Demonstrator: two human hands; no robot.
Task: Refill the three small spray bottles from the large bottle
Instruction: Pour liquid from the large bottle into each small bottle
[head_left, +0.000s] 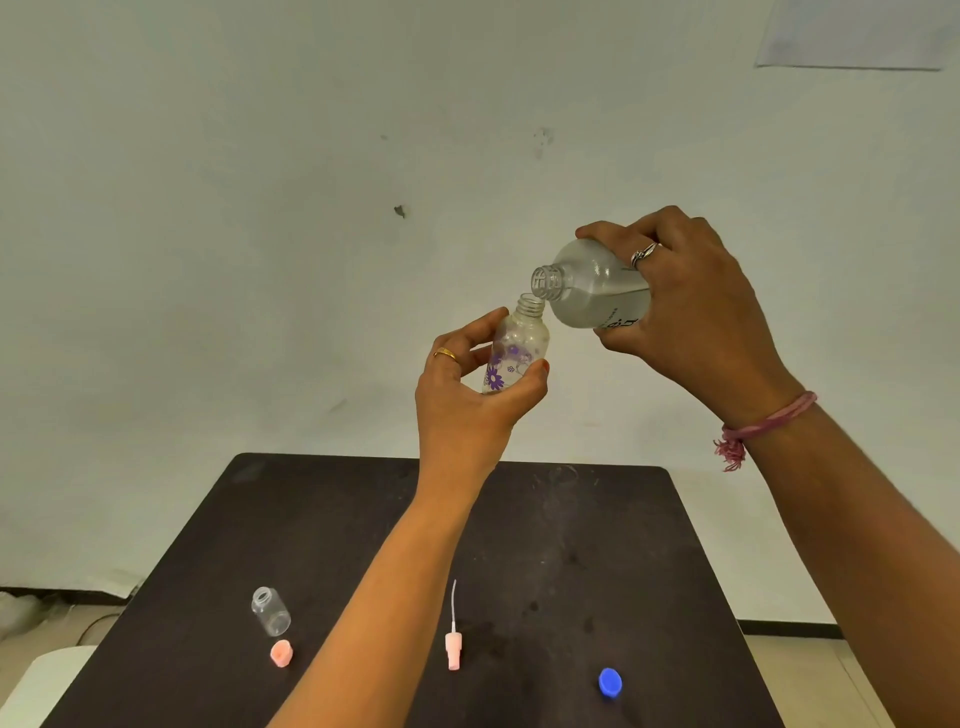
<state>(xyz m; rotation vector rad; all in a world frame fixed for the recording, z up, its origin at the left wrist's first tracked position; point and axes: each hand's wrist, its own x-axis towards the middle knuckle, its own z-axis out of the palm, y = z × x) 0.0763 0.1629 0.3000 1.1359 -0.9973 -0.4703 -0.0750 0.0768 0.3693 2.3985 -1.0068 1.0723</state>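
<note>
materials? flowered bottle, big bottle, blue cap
Flowered bottle: likely clear plastic, glossy; the wall shows through, purple flowers printed on.
Big bottle: clear plastic by its look, with a moulded threaded neck.
Blue cap: opaque plastic, smooth, slight sheen.

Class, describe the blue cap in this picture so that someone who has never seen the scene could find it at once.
Start at the dark table below the two raised hands and look along its near edge. Three small loose parts lie there: a pink cap on the left, a pink spray pump in the middle, and the blue cap farthest right. It is the only blue thing there, round and squat.
</note>
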